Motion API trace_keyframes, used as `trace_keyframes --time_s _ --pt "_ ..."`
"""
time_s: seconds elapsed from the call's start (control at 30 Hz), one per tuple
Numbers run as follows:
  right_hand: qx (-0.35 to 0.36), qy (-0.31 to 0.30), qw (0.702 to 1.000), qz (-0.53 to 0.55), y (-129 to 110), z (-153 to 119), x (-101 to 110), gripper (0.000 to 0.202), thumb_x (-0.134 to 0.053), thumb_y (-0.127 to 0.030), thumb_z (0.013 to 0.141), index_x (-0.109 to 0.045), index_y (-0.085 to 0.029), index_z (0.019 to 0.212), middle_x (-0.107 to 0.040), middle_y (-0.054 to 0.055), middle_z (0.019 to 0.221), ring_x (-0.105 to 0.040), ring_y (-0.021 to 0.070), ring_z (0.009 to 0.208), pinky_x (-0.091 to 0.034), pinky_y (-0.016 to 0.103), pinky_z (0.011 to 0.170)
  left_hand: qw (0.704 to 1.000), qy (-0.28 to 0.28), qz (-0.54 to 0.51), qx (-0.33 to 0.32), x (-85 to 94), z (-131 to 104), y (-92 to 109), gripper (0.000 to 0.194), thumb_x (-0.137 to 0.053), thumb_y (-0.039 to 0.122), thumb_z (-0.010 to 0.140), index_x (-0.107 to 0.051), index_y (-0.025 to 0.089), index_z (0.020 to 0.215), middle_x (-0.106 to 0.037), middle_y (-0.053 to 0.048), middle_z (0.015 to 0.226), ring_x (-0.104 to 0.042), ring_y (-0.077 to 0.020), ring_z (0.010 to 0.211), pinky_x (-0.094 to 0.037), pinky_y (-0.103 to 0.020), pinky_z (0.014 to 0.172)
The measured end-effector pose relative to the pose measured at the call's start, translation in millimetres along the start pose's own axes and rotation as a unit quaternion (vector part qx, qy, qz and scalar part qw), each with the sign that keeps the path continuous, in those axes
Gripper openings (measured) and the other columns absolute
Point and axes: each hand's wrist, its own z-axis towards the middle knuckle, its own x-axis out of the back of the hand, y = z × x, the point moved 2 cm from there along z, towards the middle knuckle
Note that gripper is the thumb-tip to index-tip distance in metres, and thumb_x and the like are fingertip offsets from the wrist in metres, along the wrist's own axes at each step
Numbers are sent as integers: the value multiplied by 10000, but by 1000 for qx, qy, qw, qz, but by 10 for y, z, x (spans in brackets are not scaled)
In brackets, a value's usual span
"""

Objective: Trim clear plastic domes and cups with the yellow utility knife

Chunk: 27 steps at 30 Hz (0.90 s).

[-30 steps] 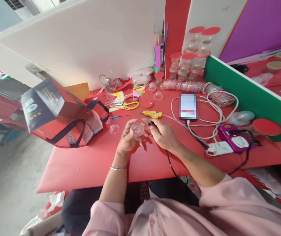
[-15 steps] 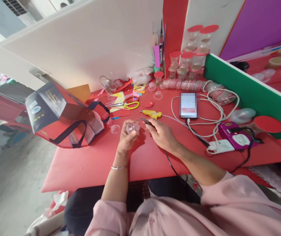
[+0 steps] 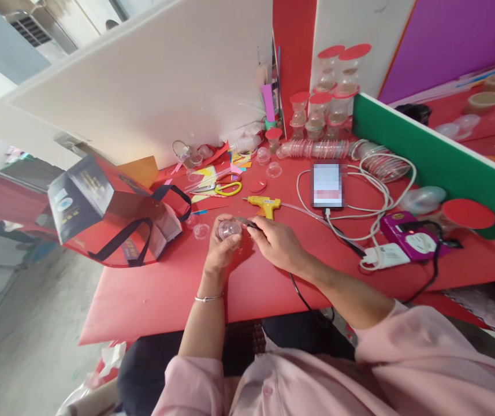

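Observation:
Near the middle of the red table, my left hand [image 3: 220,252] is wrapped round a clear domed plastic cup [image 3: 230,230]. My right hand [image 3: 276,241] grips a dark-handled tool [image 3: 253,225], whose thin tip reaches the cup's right edge; the kind of tool is hard to tell. A yellow glue gun [image 3: 264,205] lies just beyond my right hand. Another clear lid or cup [image 3: 201,231] rests left of my left hand. Yellow-handled scissors [image 3: 229,188] lie farther back among paper scraps.
A red and dark bag [image 3: 117,216] stands at the left. Cables surround a phone [image 3: 327,185] to the right, near a purple power adapter [image 3: 409,234]. Stacked cups [image 3: 316,149] and red-topped hourglass shapes [image 3: 315,118] stand behind. A green divider [image 3: 429,156] edges the right side.
My right hand has moved slightly left, bringing the tool's tip from beside the cup to its edge. The whole view has shifted a little.

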Motion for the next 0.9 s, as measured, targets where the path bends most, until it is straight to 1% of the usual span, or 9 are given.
trace_keyframes --time_s 0.13,0.23,0.4,0.5,0.6,0.67,0.77,0.83,0.9 --pt "-8 -7 1000 -13 19 10 -10 246 -406 -366 1064 -611 -231 1086 -732 52 1023 -665 183 858 -357 271 668 1000 -5 7 -3 9 14 -20 504 -865 254 709 -538 232 1093 -687 -16 948 -597 -93 683 -406 -156 515" --pt "-11 -6 1000 -19 33 16 -9 244 -411 -371 1063 -611 -232 1075 -733 52 1018 -662 181 847 -349 272 657 1000 -14 7 -8 12 23 -27 480 -871 273 704 -520 227 1029 -684 -23 967 -587 -88 657 -392 -156 489" --pt "4 -30 999 -34 -16 -8 7 277 -383 -384 1072 -614 -237 1111 -734 49 1026 -668 184 870 -381 281 689 1000 -16 -1 3 2 6 -15 477 -877 263 702 -519 229 1015 -659 -23 1016 -612 -94 696 -441 -171 523" --pt "22 -50 997 -60 -45 -32 7 326 -336 -370 1079 -618 -223 1153 -728 73 1049 -674 205 925 -429 303 747 1000 -25 -1 13 -6 -12 -21 471 -863 261 719 -538 236 1059 -635 -25 1042 -622 -105 712 -472 -188 531" --pt "38 -53 995 -69 -32 -45 -25 359 -317 -332 1077 -600 -204 1257 -713 113 1128 -667 237 1027 -481 347 851 999 -27 2 25 1 -15 -42 470 -856 255 726 -553 240 1084 -626 -30 1056 -598 -95 688 -453 -181 513" --pt "43 -55 995 -70 0 -48 -66 379 -325 -279 1063 -558 -191 1349 -696 135 1180 -661 257 1070 -507 388 898 1000 -11 0 24 21 -7 -47 479 -876 243 702 -562 235 1064 -617 -25 1046 -590 -88 700 -444 -175 527" --pt "42 -47 996 -70 57 -46 -128 436 -366 -225 1027 -498 -179 1440 -663 166 1254 -639 296 1149 -530 456 947 1000 7 -5 1 52 9 -33 532 -921 238 640 -568 231 1037 -605 -23 1045 -603 -98 758 -478 -190 593" --pt "37 -38 996 -65 88 -43 -149 469 -396 -204 1000 -483 -180 1460 -645 176 1283 -618 313 1199 -532 486 977 1000 1 -10 -5 60 15 -23 577 -947 267 605 -565 235 1037 -604 -20 1039 -597 -98 753 -490 -198 609" --pt "36 -33 997 -57 104 -41 -146 493 -409 -172 976 -483 -183 1463 -636 175 1292 -609 311 1219 -533 491 994 1000 -13 -18 4 58 17 -24 615 -964 309 586 -561 239 1046 -608 -17 1022 -582 -93 726 -484 -195 593"
